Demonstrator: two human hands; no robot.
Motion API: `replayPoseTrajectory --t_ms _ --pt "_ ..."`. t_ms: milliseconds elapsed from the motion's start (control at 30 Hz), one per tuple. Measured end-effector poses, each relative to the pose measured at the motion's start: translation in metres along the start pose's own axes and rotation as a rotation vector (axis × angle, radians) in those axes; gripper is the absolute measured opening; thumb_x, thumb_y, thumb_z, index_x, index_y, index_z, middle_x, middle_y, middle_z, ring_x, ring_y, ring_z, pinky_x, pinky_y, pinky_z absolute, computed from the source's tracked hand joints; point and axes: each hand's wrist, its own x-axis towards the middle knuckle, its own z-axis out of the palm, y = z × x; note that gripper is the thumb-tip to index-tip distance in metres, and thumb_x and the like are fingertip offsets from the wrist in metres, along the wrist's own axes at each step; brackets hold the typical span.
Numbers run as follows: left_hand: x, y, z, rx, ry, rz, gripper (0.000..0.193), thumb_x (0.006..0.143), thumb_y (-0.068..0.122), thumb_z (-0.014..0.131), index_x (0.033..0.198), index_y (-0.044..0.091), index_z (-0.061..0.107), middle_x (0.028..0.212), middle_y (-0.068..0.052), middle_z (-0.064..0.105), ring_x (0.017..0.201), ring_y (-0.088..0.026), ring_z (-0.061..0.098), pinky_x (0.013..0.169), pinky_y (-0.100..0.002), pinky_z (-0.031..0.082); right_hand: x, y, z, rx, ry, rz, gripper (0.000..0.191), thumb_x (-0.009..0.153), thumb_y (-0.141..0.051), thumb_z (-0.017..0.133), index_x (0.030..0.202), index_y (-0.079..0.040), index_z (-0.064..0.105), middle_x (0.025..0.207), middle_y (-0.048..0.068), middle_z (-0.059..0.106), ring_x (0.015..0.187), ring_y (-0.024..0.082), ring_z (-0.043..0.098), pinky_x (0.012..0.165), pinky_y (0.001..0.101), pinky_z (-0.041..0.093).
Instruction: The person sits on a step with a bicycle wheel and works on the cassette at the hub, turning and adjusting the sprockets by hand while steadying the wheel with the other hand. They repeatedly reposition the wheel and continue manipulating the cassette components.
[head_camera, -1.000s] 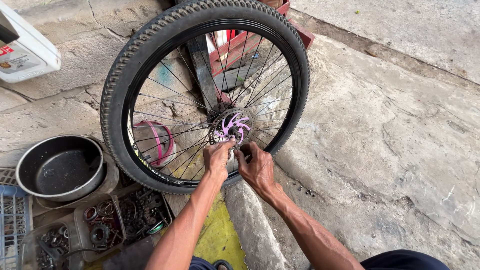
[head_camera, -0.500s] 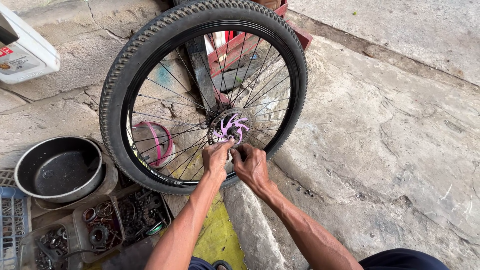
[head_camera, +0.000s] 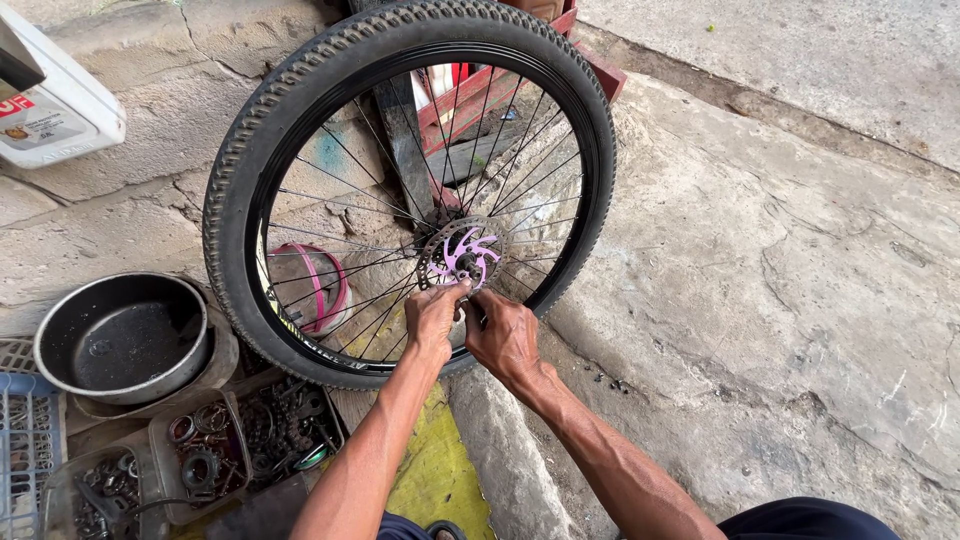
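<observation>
A bicycle wheel (head_camera: 300, 110) with a knobby black tyre and thin spokes stands upright on the stone floor. At its hub sits a purple and silver brake disc (head_camera: 463, 256). My left hand (head_camera: 433, 318) pinches the lower edge of the disc at the hub. Beside it, my right hand (head_camera: 503, 335) grips something small at the same spot; what it holds is hidden by the fingers. Both hands touch each other just below the hub.
A dark metal bowl (head_camera: 122, 335) sits at the left. Trays of bearings and small metal parts (head_camera: 215, 450) lie below it, by a blue crate (head_camera: 25, 455). A white plastic jug (head_camera: 55, 105) stands top left. A red wooden frame (head_camera: 470, 100) shows behind the spokes.
The wheel and hub have shifted slightly in view. Both hands stay at the brake disc with little change in grip.
</observation>
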Motion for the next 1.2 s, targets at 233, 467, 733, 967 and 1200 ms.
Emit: replayPoseTrajectory --t_ms 233,467,733,967,1200 --pt "-0.001 0.001 -0.002 -0.010 -0.011 -0.018 0.006 0.081 0.004 0.078 0.087 0.002 0.079 0.074 -0.007 0.073 0.058 -0.011 0.057 0.053 -0.025 0.046 -0.002 0.003 -0.003 -0.142 -0.097 -0.058 0.014 0.094 -0.015 0.064 0.084 -0.005 0.066 0.064 0.006 0.064 0.040 0.019 0.051 0.038 0.0394 0.043" --pt "0.004 -0.005 -0.004 -0.011 -0.066 0.034 0.007 0.083 0.002 0.074 0.088 0.001 0.079 0.076 -0.009 0.075 0.058 -0.012 0.058 0.053 -0.024 0.048 -0.003 0.008 -0.002 -0.067 -0.070 -0.083 0.015 0.097 -0.016 0.063 0.089 -0.005 0.069 0.068 0.006 0.066 0.040 0.015 0.050 0.034 0.0336 0.043" --pt "0.007 -0.010 -0.004 0.042 -0.031 0.051 0.005 0.085 0.005 0.077 0.084 0.000 0.078 0.071 -0.009 0.072 0.056 -0.011 0.055 0.054 -0.024 0.047 0.001 -0.001 0.001 0.241 -0.136 0.293 0.018 0.096 -0.014 0.062 0.092 -0.002 0.075 0.070 0.013 0.075 0.040 0.015 0.059 0.035 0.0316 0.048" --pt "-0.001 0.002 -0.004 -0.006 -0.026 -0.035 0.007 0.085 0.007 0.076 0.085 -0.001 0.076 0.068 -0.010 0.065 0.049 -0.015 0.051 0.043 -0.033 0.042 0.013 0.000 0.000 0.910 -0.205 0.874 0.013 0.096 -0.010 0.066 0.090 0.001 0.071 0.073 0.013 0.074 0.046 0.013 0.062 0.037 0.0247 0.045" --pt "-0.005 0.007 -0.004 -0.046 -0.055 -0.022 0.008 0.086 0.005 0.075 0.089 -0.001 0.078 0.074 -0.011 0.073 0.055 -0.014 0.058 0.050 -0.028 0.049 0.016 0.003 -0.001 1.168 -0.231 0.979 0.012 0.098 -0.007 0.062 0.092 0.002 0.067 0.072 0.012 0.071 0.047 0.012 0.061 0.035 0.0220 0.041"
